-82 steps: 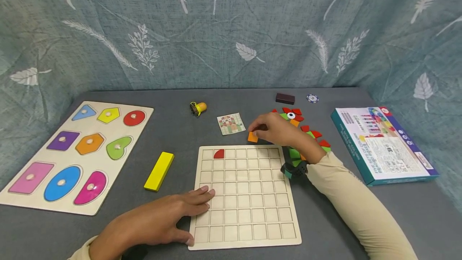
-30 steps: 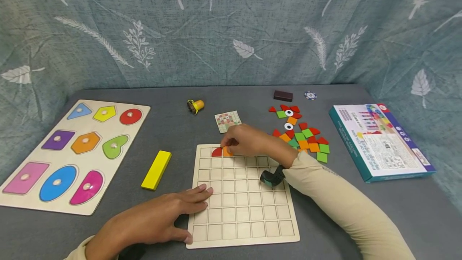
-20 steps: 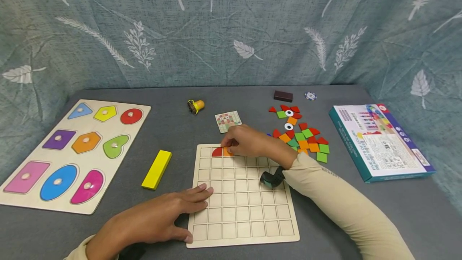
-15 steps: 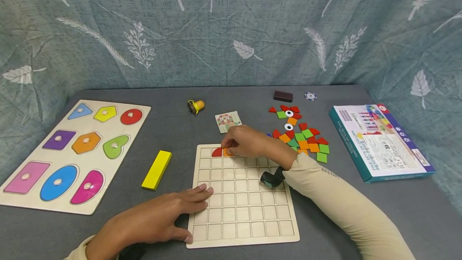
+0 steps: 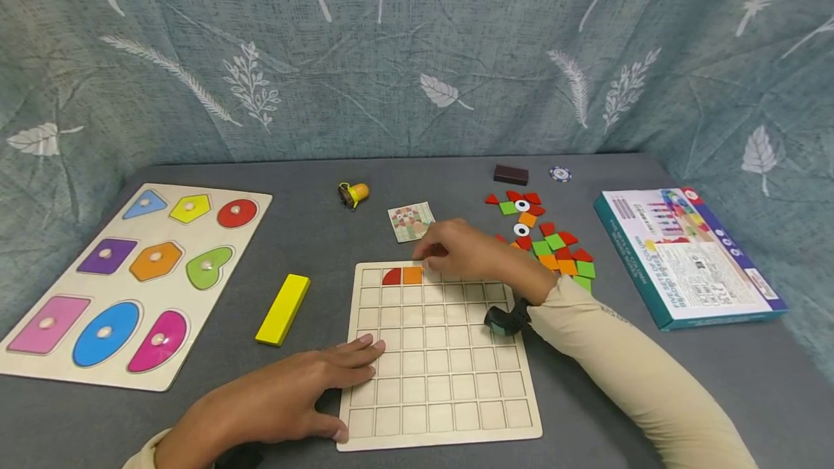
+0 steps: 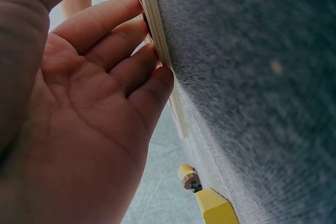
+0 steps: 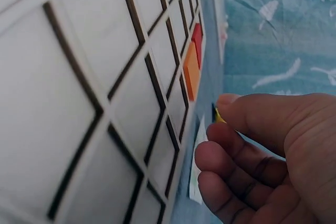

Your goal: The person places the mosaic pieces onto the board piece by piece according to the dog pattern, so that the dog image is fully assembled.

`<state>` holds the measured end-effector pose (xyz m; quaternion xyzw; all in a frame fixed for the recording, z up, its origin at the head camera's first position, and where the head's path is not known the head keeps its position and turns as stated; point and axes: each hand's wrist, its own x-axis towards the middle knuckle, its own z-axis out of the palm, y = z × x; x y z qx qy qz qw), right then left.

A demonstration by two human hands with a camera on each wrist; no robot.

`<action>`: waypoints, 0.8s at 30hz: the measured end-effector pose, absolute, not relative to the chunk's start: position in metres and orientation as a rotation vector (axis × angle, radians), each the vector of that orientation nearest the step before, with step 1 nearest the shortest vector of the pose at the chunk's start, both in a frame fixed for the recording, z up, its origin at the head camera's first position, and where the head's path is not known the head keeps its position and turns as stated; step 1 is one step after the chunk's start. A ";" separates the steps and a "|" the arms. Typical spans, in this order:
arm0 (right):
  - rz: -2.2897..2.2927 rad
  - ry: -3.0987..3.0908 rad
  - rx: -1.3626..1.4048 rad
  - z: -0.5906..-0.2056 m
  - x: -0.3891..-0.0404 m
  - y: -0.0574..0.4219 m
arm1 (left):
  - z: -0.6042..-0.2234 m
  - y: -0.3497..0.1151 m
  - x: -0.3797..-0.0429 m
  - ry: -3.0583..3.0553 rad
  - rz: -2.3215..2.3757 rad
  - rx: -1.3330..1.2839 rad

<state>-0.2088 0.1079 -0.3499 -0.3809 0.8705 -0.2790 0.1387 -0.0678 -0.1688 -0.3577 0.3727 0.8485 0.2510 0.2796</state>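
Note:
A wooden grid board [image 5: 436, 353] lies in front of me. In its far row a red quarter-circle tile [image 5: 392, 277] and an orange square tile [image 5: 412, 276] sit side by side in neighbouring cells. My left hand [image 5: 293, 389] rests at the board's left edge, its fingertips on the wood and its thumb by the near corner. My right hand [image 5: 465, 252] hovers over the far edge, just right of the orange tile and apart from it. In the right wrist view its fingers [image 7: 223, 158] are loosely bent and hold nothing.
Loose red, green and orange tiles [image 5: 547, 244] lie beyond the right forearm, partly hidden. A pattern card [image 5: 410, 223] is behind the board. Left are a yellow block [image 5: 283, 310] and a shape puzzle [image 5: 176, 295]; right, a box [image 5: 691, 259]. A dark block [image 5: 511, 175] lies far back.
My right hand has brought the orange tile from behind the board into the cell beside the red one, let go of it and drawn back slightly right. My left hand stays put.

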 end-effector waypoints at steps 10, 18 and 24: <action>-0.842 2.565 -0.985 -0.344 -0.211 0.135 | -0.357 -0.168 -0.066 2.277 0.672 0.972; -0.927 2.584 -0.918 -0.338 -0.211 0.162 | -0.356 -0.168 -0.066 2.275 0.675 0.949; -0.943 2.630 -0.832 -0.337 -0.214 0.183 | -0.355 -0.168 -0.065 2.284 0.674 0.958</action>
